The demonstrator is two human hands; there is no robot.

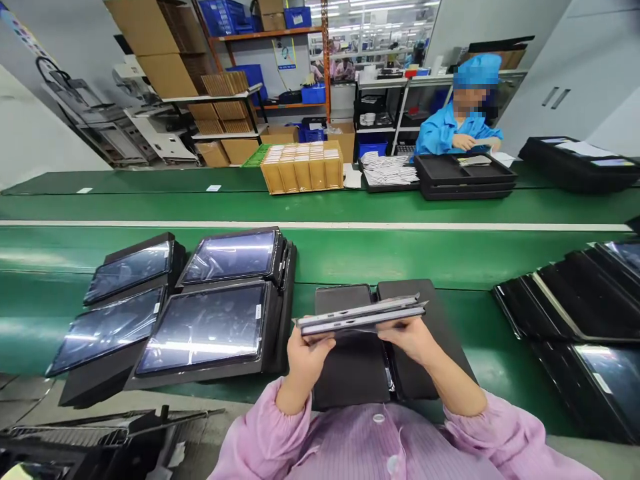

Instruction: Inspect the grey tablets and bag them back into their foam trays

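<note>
1. Green covers the long bench (350,257), which runs across the whole room in front of us, a pale stripe along it.
2. Across it, a co-worker (437,133) in a blue coat and cap holds something small in both hands, behind stacked black trays (465,170).
3. Left of the wearer, glossy dark-screened tablets (205,330) lie tilted on black stacks in two columns; their screens catch the ceiling lights.
4. On the right, more dark panels (550,293) lean over one another in an overlapping row.
5. Two matt black slabs (350,380) lie side by side just before the wearer.
6. Above these slabs, two slim devices (360,317) are held edge-on, one over the other, silvery sides showing.
7. Their left end is gripped by the left hand (304,363), fingers closed on it; the right hand (413,340) clasps the other end, its fingertips partly hidden.
8. Smallest, a white slip (214,188) lies on the bench's far strip.
</note>
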